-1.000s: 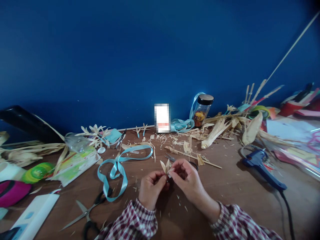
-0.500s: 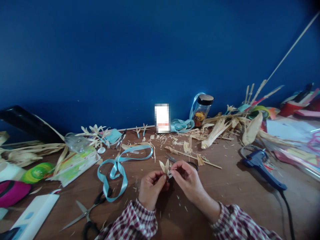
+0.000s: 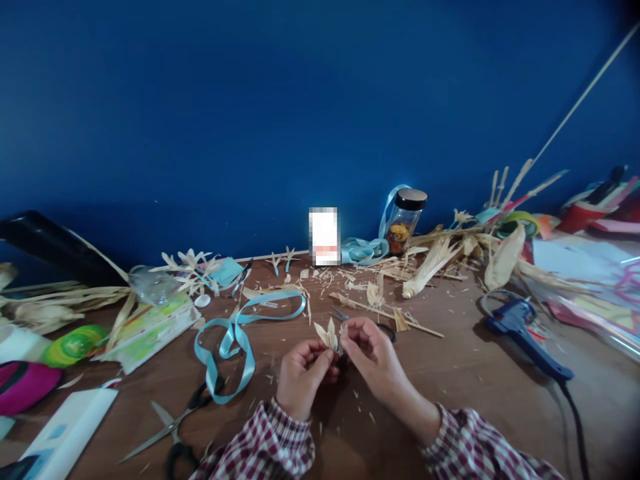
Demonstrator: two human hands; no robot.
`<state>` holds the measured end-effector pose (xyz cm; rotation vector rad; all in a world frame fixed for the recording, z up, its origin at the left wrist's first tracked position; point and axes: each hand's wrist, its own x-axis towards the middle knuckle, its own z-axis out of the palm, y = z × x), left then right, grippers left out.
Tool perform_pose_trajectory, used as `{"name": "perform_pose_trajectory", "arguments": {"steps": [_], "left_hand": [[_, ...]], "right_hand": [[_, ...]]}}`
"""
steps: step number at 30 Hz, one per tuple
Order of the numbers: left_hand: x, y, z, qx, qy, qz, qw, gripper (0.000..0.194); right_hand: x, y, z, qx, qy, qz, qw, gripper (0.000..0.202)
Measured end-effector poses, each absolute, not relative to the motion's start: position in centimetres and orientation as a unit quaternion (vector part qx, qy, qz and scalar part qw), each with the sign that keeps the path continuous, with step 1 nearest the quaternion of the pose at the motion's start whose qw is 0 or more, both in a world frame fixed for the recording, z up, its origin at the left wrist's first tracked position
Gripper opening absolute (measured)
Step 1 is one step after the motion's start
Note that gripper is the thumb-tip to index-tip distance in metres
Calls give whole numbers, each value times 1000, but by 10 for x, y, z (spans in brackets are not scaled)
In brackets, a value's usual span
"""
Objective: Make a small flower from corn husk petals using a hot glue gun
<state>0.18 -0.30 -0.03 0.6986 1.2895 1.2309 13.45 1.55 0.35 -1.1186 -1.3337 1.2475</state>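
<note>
My left hand pinches a small corn husk flower between thumb and fingers, its pale pointed petals sticking up. Close on its right side, my right hand is closed in a pinch at the flower's edge. What the right fingertips grip is too small to name; a bit of something pale shows there. Just beyond the right hand lies a second pair of scissors, partly hidden by it. Light blue ribbon lies in loops left of my hands, over open scissors with black handles.
To the right rests a blue glue gun with its cord. At the back stand a lidded jar and a ribbon bundle. Corn husks and scraps litter the table. Husk flowers and a white power strip are left.
The husk flower has tilted and shifted slightly left in my left fingers. My right fingertips have moved a little at its side, with both hands staying in nearly the same place.
</note>
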Motion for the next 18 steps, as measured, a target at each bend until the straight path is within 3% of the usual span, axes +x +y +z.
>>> {"name": "perform_pose_trajectory", "arguments": {"steps": [6,18], "left_hand": [[1,-2,-1,293,546,535,575,32],[0,-2,-5,319,543,525,572,28]], "right_hand": [[135,15,2,-450,-560,508,475,8],[134,16,1,-466,-537,511,483,18]]}}
